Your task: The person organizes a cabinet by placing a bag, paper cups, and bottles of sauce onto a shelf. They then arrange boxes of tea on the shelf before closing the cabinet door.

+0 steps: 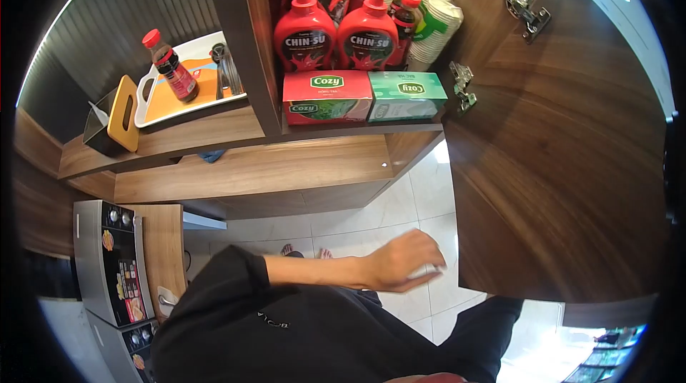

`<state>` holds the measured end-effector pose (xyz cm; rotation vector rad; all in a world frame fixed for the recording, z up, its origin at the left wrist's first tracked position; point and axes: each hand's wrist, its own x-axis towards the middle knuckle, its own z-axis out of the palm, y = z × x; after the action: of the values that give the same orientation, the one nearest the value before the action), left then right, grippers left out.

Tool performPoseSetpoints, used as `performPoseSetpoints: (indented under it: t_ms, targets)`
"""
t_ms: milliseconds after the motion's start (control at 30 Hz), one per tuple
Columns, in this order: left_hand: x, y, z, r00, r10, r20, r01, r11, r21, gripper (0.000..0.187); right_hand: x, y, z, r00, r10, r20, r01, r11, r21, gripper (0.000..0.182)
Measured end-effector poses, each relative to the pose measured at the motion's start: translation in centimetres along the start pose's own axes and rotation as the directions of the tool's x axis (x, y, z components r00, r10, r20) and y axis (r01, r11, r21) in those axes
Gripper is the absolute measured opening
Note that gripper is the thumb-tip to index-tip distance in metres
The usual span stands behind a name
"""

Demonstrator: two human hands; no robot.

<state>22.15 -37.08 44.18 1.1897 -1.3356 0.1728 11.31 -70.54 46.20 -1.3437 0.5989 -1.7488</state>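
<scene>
My left hand (406,261) is in the air over the floor, in front of the lower shelf, slightly blurred. Its fingers are loosely curved and apart from the thumb, with nothing seen between them. My right hand is not in view; a dark sleeve reaches toward the bottom edge of the open wooden door (557,168). In the cupboard above stand a red Cozy box (327,97) and a green Cozy box (407,96). Behind them are two red Chin-Su bottles (305,38), a dark bottle with a red cap (404,26) and stacked paper cups (434,29).
On the left shelf, a white tray (141,108) holds a red-capped bottle (171,68) and dark utensils (227,68), beside a dark box with a yellow panel (123,114). A lower wooden shelf (286,168) runs beneath. Silver-and-black appliances (121,261) stand at lower left.
</scene>
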Motion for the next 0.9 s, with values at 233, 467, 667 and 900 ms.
performPoseSetpoints:
  t_ms: [233, 467, 667, 900]
  targets:
    - [6.6, 3.2, 2.3, 0.828, 0.555, 0.079, -0.559, 0.809, 0.182, 0.017, -1.0, -1.1, 1.0, 0.998, -0.028, 0.053, 0.028, 0.999, 0.018, 0.027]
    - [8.1, 0.5, 5.9, 0.99, 0.125, 0.066, -0.132, 0.983, 0.125, 0.039, -1.6, -2.9, 2.5, 0.99, -0.095, 0.102, 0.09, 0.995, 0.052, 0.027]
    - [8.1, 1.6, 6.6, 0.987, 0.158, -0.005, -0.158, 0.987, -0.017, 0.054, -2.1, -4.5, 4.1, 0.979, -0.15, 0.135, 0.138, 0.986, 0.092, 0.028]
    - [7.6, 1.5, 7.1, 0.961, 0.276, -0.019, -0.274, 0.959, 0.077, 0.047, -3.5, -6.9, 6.7, 0.959, -0.222, 0.177, 0.198, 0.97, 0.143, 0.029]
